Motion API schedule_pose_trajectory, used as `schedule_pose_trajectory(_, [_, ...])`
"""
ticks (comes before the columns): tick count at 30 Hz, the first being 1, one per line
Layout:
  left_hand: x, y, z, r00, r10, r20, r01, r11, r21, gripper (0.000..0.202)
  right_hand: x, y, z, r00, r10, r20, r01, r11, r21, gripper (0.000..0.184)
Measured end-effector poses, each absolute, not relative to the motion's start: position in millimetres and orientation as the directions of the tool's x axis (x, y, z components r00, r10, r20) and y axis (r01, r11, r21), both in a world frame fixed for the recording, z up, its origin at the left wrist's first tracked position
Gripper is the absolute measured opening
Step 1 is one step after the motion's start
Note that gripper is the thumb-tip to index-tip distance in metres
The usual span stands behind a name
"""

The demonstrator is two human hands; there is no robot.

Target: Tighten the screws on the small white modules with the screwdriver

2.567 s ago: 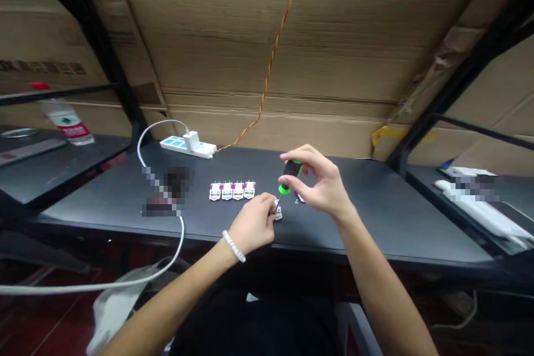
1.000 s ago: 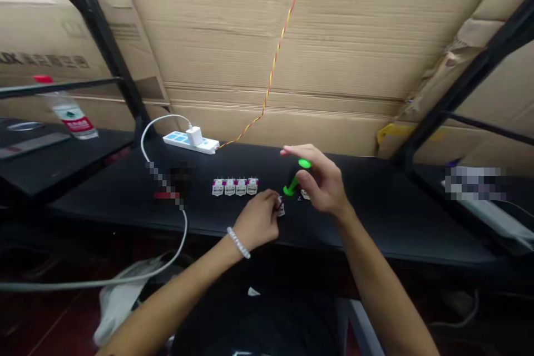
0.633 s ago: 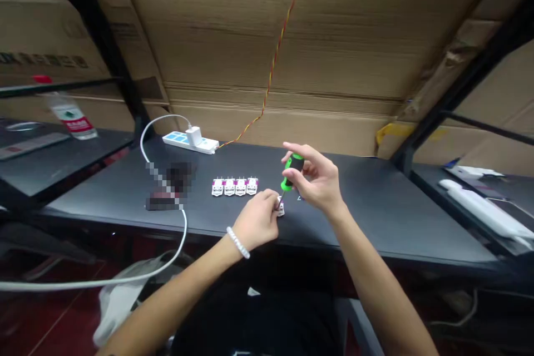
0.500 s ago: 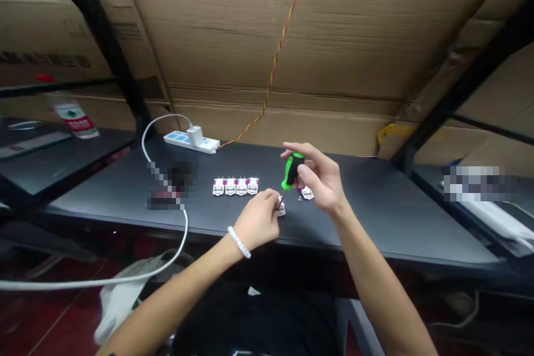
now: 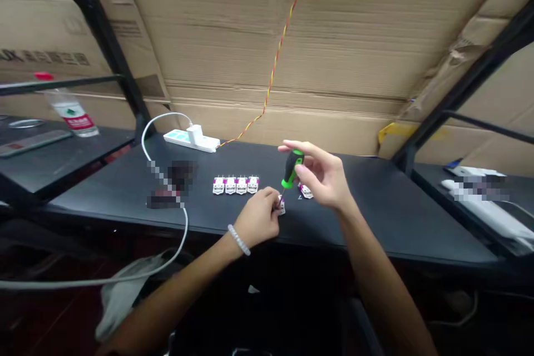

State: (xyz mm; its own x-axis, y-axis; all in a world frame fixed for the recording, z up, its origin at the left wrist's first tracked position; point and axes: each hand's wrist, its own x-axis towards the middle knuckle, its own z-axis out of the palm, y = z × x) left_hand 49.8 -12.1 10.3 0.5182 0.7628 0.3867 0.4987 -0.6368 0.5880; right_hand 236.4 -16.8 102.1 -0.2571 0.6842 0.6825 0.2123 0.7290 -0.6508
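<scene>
On the black table [image 5: 396,222], left hand [image 5: 258,219] pinches a connector [image 5: 282,207] (right hand [image 5: 327,181] grips screwdriver [image 5: 290,169]).

On the counter [image 5: 396,217], a row of four connectors [image 5: 236,184] lies left of the screwdriver [image 5: 291,171]; the power strip [image 5: 191,140] sits behind them, bottle [image 5: 69,111] far left

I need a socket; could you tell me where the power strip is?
Head view: the power strip lies at the black desk's back left, beside the cardboard wall.

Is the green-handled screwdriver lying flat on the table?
No, the right hand holds the screwdriver nearly upright, tip at the small part in the left hand.
</scene>
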Motion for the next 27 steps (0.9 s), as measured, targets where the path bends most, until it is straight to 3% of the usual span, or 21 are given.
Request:
schedule_pose_trajectory(11, [53.3, -12.3, 12.3, 0.517, 0.771, 0.371, 0.535, -0.63, 0.563, 0.026, 233.4, -14.6, 105.0, -0.218, 0.689, 0.692, 0.263, 0.724, -0.638, 0.029])
schedule_pose_trajectory(19, [55.5, -11.9, 16.1, 0.516, 0.782, 0.349, 0.57, -0.618, 0.542, 0.024, 231.4, -14.0, 104.5, -0.211, 0.613, 0.762, 0.395, 0.766, -0.507, 0.036])
schedule_pose_trajectory(27, [52.9, -14.3, 19.9, 0.516, 0.782, 0.35, 0.55, -0.616, 0.564, 0.021, 236.7, -15.6, 100.1, -0.211, 0.681, 0.701, 0.35, 0.722, -0.596, 0.042])
